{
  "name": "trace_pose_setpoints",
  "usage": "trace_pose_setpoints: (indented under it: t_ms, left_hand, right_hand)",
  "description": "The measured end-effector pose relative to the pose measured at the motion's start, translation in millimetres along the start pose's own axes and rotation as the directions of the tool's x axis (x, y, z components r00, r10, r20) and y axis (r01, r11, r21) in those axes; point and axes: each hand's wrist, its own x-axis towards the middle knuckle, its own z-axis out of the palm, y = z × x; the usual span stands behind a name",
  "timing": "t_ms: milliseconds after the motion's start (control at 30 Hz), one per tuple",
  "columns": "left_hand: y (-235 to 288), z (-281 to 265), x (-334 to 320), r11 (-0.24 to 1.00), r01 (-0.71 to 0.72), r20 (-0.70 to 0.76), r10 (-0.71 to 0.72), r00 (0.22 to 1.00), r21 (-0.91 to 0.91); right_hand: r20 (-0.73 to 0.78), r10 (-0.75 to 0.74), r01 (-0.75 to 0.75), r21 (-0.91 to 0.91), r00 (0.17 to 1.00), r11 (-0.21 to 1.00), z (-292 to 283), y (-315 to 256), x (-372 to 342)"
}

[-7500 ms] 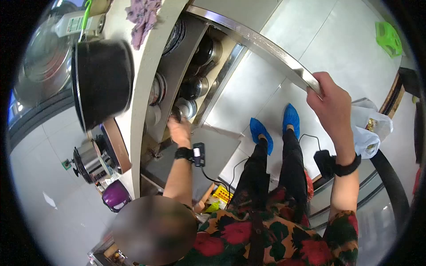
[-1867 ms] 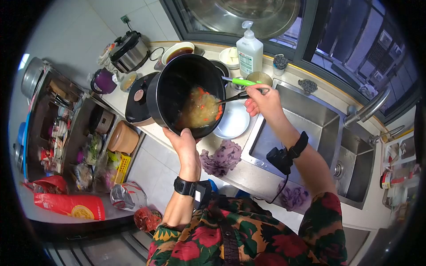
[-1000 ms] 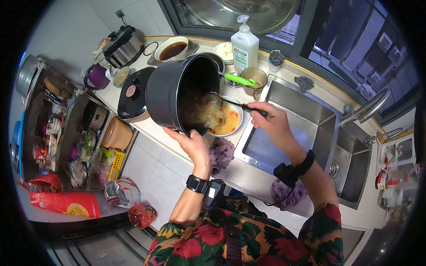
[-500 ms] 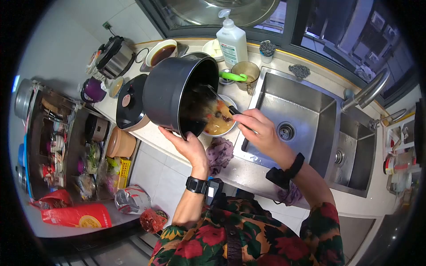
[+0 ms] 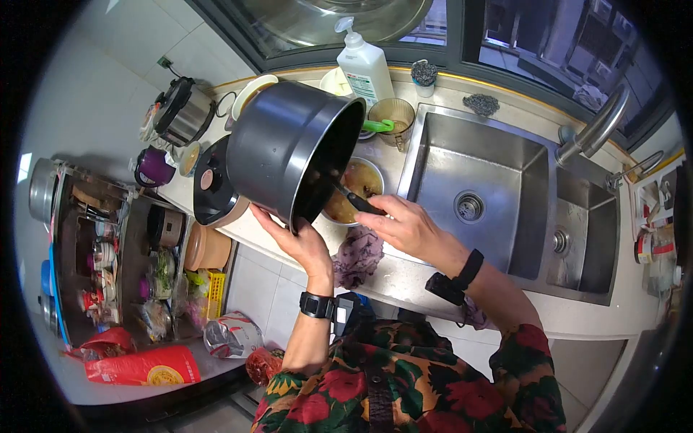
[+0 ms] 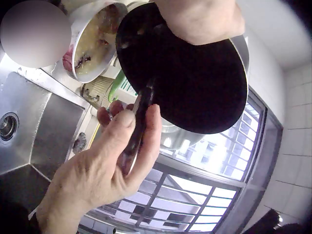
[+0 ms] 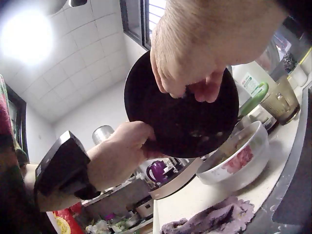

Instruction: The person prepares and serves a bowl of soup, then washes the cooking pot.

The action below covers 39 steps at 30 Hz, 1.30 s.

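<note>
A black pot (image 5: 271,148) is tipped mouth-down over a flower-patterned white bowl (image 7: 243,168). My left hand (image 5: 299,245) holds the pot from below, its thumb over the lower rim. My right hand (image 5: 408,227) grips the black handle of a ladle (image 5: 359,201), which reaches into the pot's mouth. The ladle's head is hidden in the dark inside. Yellowish soup with red and dark bits fills much of the bowl. In the right wrist view, my left hand (image 7: 126,141) is at the rim and my right hand (image 7: 209,44) stands before the opening.
A steel double sink (image 5: 476,155) lies to the right. Behind the bowl stand a brown glass cup (image 5: 393,119) and a pump bottle (image 5: 364,68). A purple cloth (image 5: 359,258) lies at the counter's front edge. A black-lidded cooker (image 5: 213,180) stands on the left.
Earlier, one hand was in an open drawer. Since then the pot has been lifted and tipped steeply, and soup has moved from it into the bowl. The ladle has gone back into the pot.
</note>
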Motion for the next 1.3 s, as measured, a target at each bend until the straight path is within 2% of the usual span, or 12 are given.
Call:
trace_pose_setpoints:
  t_ms: [267,433,633,733,800,833,867,933,1000,1033,1133,1300]
  left_hand:
    - [-9.6,-7.8,6.4,1.0,0.028,0.001,-0.028,1.0,-0.006]
    - [-13.5,-9.6,4.4,0.999,0.032,-0.012,-0.032,0.999,-0.01]
    - [-17.4,-20.1,8.8,0.972,0.135,0.042,-0.129,0.991,-0.192]
    - [-27.0,-25.7,18.5,0.947,0.224,0.069,-0.214,0.974,-0.231]
    - [-19.8,-27.1,23.2,0.804,0.366,0.177,-0.32,0.931,-0.469]
    - [-2.0,-29.6,27.1,0.698,0.507,0.228,-0.459,0.859,-0.505]
    - [9.7,-37.0,32.8,0.663,0.636,0.322,-0.549,0.772,-0.395]
    - [7.2,-45.6,38.0,0.485,0.734,0.512,-0.526,0.679,-0.476]
    - [15.5,-51.5,38.0,0.444,0.777,0.576,-0.522,0.629,-0.446]
    - [20.5,-53.0,33.6,0.405,0.818,0.634,-0.519,0.574,-0.409]
    - [40.1,-47.2,18.6,0.44,0.804,0.668,-0.461,0.584,-0.4]
    - [54.4,-40.4,5.7,0.458,0.795,0.708,-0.399,0.583,-0.398]
  right_hand:
    - [0.246,-0.001,0.04,-0.153,0.969,0.987,-56.6,-35.4,-27.4]
    - [0.131,0.025,-0.001,-0.18,0.991,0.984,-60.5,-42.7,-21.2]
    - [-0.052,0.045,-0.053,-0.151,0.998,0.987,-22.9,-39.7,-3.9]
    - [-0.093,0.145,-0.155,-0.112,0.985,0.982,-9.9,-46.0,7.5]
    - [-0.137,0.295,-0.294,0.029,0.945,0.955,-9.5,-58.1,19.2]
    - [-0.157,0.356,-0.341,0.116,0.921,0.933,-9.3,-63.1,24.6]
    - [-0.145,0.418,-0.403,0.12,0.897,0.907,-13.6,-67.4,28.9]
    - [-0.193,0.56,-0.533,0.175,0.806,0.828,-20.4,-78.7,34.7]
    - [-0.174,0.684,-0.649,0.218,0.709,0.729,-36.1,-93.8,37.8]
    - [-0.29,0.516,-0.511,0.1,0.806,0.854,-37.4,-90.7,31.2]
    - [-0.301,0.381,-0.432,-0.122,0.874,0.894,-59.4,-109.7,31.9]
    - [-0.249,0.407,-0.453,-0.17,0.879,0.875,-83.0,-132.7,13.2]
